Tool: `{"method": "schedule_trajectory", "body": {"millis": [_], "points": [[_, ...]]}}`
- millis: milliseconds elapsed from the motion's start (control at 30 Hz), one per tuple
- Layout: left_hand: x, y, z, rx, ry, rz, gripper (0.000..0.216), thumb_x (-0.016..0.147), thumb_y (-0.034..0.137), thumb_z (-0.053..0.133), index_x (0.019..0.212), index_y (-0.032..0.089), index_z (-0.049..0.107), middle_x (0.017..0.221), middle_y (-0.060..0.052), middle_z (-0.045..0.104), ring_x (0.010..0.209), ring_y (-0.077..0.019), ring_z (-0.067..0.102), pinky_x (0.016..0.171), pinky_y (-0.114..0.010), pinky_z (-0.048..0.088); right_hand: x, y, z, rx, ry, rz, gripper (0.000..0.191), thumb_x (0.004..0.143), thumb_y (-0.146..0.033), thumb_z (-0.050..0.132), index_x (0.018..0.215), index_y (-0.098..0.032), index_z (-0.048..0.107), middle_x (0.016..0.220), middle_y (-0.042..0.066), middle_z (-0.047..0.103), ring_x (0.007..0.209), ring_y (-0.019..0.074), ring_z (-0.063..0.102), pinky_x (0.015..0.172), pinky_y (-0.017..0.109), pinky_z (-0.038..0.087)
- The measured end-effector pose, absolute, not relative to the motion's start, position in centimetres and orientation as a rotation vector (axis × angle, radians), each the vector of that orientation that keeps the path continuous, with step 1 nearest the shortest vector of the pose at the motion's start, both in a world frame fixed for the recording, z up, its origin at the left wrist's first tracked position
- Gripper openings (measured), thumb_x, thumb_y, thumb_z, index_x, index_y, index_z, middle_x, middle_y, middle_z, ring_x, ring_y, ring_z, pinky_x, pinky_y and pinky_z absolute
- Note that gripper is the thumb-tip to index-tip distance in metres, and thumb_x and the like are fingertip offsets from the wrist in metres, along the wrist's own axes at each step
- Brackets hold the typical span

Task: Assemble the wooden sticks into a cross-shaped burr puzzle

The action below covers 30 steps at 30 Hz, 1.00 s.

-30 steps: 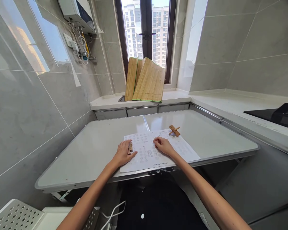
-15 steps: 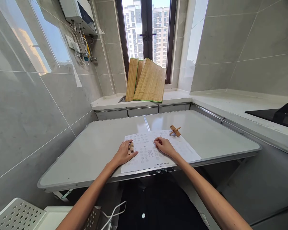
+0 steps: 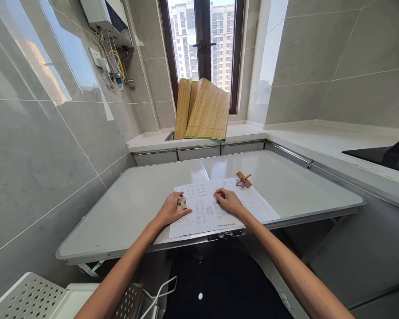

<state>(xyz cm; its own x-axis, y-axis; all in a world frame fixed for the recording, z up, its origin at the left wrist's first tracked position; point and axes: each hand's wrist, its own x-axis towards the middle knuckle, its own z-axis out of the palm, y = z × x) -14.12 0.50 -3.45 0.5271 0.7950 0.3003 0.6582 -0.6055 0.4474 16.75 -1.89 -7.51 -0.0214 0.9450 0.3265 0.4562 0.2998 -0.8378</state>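
A printed sheet of small diagrams [image 3: 219, 208] lies on the grey folding table [image 3: 126, 208]. My left hand [image 3: 171, 210] rests on the sheet's left edge, its fingers closed around small wooden pieces [image 3: 182, 203]. My right hand [image 3: 228, 200] lies on the middle of the sheet with curled fingers, and I cannot see anything in them. An assembled wooden cross-shaped puzzle [image 3: 243, 179] stands at the sheet's far right corner, a short way beyond my right hand.
A folded bamboo mat [image 3: 202, 110] leans against the window on the counter behind the table. A black cooktop [image 3: 382, 155] is set in the counter at right. A white perforated stool [image 3: 26, 299] and a white cable [image 3: 159, 292] are at lower left.
The view has shifted slightly. Both hands stay in place on the sheet, the left one still holding the wooden pieces.
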Motion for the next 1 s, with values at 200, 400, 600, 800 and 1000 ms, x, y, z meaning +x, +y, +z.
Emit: {"method": "schedule_trajectory", "body": {"millis": [200, 400, 600, 800, 1000], "points": [[-12.2, 0.6, -3.3, 2.475, 1.215, 0.699, 0.067, 0.074, 0.07, 0.075, 0.12, 0.022, 0.067, 0.12, -0.012, 0.064, 0.116, -0.0347, 0.057, 0.1, -0.049, 0.047, 16.9, -1.7, -7.9, -1.296, -1.639, 0.663, 0.021, 0.091, -0.038, 0.053, 0.088, -0.023, 0.067, 0.069, 0.0, 0.072, 0.07, 0.0213, 0.065, 0.073, 0.033, 0.044], [-8.9, -0.4, -3.2, 2.353, 1.087, 0.849, 0.061, 0.064, 0.063, 0.086, 0.11, 0.024, 0.072, 0.108, -0.011, 0.066, 0.109, -0.0346, 0.058, 0.097, -0.046, 0.046, 16.7, -1.7, -7.7, -1.298, -1.63, 0.646, 0.021, 0.09, -0.039, 0.054, 0.086, -0.024, 0.067, 0.068, 0.0, 0.072, 0.069, 0.0215, 0.064, 0.071, 0.032, 0.043], [-5.0, -1.4, -4.1, 2.293, 0.966, 0.935, 0.061, 0.062, 0.056, 0.09, 0.11, 0.024, 0.071, 0.107, -0.01, 0.065, 0.106, -0.034, 0.058, 0.099, -0.047, 0.043, 16.7, -1.8, -7.5, -1.283, -1.646, 0.639, 0.019, 0.089, -0.038, 0.056, 0.087, -0.023, 0.068, 0.071, 0.001, 0.072, 0.068, 0.0205, 0.063, 0.07, 0.031, 0.043], [-6.8, -1.4, -4.3, 2.491, 1.078, 0.853, 0.075, 0.061, 0.065, 0.087, 0.119, 0.023, 0.065, 0.116, -0.012, 0.061, 0.111, -0.0355, 0.055, 0.1, -0.05, 0.044, 16.4, -2.7, -6.6, -1.235, -1.716, 0.672, 0.022, 0.089, -0.042, 0.061, 0.087, -0.022, 0.071, 0.072, 0.0, 0.068, 0.066, 0.017, 0.057, 0.065, 0.029, 0.041], [-9.7, -1.3, -3.4, 2.522, 1.192, 0.699, 0.07, 0.065, 0.07, 0.081, 0.116, 0.024, 0.07, 0.113, -0.011, 0.057, 0.111, -0.0333, 0.051, 0.097, -0.049, 0.046, 16.3, -3.5, -5.7, -1.144, -1.794, 0.841, 0.037, 0.079, -0.055, 0.075, 0.093, -0.021, 0.073, 0.073, -0.001, 0.063, 0.064, 0.0144, 0.049, 0.061, 0.027, 0.039]]}}
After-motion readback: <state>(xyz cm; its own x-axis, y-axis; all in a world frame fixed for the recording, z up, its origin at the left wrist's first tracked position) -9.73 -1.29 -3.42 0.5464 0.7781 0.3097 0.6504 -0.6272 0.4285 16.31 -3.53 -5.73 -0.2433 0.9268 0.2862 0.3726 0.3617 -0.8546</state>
